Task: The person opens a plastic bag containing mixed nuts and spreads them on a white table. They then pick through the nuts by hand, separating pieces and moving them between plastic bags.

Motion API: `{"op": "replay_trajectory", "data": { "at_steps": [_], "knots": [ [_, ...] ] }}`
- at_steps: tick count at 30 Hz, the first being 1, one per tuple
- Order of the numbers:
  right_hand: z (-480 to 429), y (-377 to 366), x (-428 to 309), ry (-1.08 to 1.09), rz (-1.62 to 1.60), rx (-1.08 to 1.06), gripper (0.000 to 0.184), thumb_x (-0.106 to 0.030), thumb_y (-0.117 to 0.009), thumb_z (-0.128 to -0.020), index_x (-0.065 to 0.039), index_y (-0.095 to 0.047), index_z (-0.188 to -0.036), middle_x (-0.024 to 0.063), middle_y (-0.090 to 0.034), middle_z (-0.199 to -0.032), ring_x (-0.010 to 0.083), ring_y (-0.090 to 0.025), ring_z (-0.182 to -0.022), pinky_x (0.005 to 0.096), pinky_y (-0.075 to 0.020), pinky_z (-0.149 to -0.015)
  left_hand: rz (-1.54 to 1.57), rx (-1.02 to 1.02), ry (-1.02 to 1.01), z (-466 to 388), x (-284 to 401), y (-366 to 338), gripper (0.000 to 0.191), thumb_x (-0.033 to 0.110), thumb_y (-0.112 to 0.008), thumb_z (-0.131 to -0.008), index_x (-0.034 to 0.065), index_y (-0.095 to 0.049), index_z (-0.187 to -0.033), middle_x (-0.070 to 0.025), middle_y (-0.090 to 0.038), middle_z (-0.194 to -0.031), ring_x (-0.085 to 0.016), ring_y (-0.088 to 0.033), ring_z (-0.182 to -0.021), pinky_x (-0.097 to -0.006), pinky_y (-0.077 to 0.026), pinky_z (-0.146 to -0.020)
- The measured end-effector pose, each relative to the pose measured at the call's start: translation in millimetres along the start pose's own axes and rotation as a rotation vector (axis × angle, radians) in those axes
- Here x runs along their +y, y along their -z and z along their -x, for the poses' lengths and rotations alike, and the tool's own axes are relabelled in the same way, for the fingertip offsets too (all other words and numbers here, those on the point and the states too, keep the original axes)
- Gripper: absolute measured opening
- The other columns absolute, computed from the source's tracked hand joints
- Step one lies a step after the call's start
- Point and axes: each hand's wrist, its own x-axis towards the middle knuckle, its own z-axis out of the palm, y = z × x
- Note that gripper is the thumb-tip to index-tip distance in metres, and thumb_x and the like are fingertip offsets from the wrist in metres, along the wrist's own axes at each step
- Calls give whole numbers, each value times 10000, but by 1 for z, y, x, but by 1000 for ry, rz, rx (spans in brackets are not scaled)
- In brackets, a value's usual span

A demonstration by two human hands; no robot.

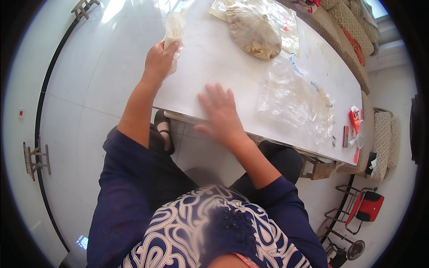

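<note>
My left hand (159, 63) grips a crumpled whitish wad, perhaps paper or cloth (175, 28), at the left edge of the white table (214, 67). Above the table's near edge, my right hand (219, 112) is spread, blurred and holding nothing. To its right a clear plastic bag (295, 104) with blue print lies flat. Farther back stands a tied clear plastic bag (256, 31) full of pale beige pieces, resting on a flat printed plastic sack (290, 28).
At the table's right end lie a red packet (354, 117), a small red box (345, 136) and a white cord loop (360, 134). A patterned sofa (348, 23) runs along the far side. Wooden stools (35, 160) and a red-black chair (367, 207) stand around.
</note>
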Motion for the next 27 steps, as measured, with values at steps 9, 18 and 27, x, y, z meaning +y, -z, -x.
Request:
{"op": "replay_trajectory", "data": {
  "at_steps": [9,18,27],
  "knots": [
    [-22,-23,-29,-23,-7,87,675,-256,-792,-840,-15,-538,-1417,231,-395,-1560,433,-295,-1493,586,-191,-1234,-220,-33,-31,5,-23,43,381,303,-609,-987,-10,-666,-1196,-74,-695,-994,-179,-633,-869,-332,-494,-816],
    [-33,-30,-36,-29,-66,204,601,-224,-747,-883,0,-533,-1397,250,-471,-1477,443,-379,-1426,568,-245,-1218,632,-176,62,17,-13,57,395,252,-597,-1027,-57,-573,-1272,-150,-697,-1113,-201,-685,-913,-305,-564,-779],
    [-56,-4,-20,-483,-705,513,362,-264,-537,-1066,53,-673,-958,145,-697,-833,210,-638,-769,387,-487,-703,-36,-142,-187,26,-14,26,338,217,-581,-1005,10,-489,-1255,-218,-688,-1122,-382,-704,-944,-443,-580,-774]
  ]
}}
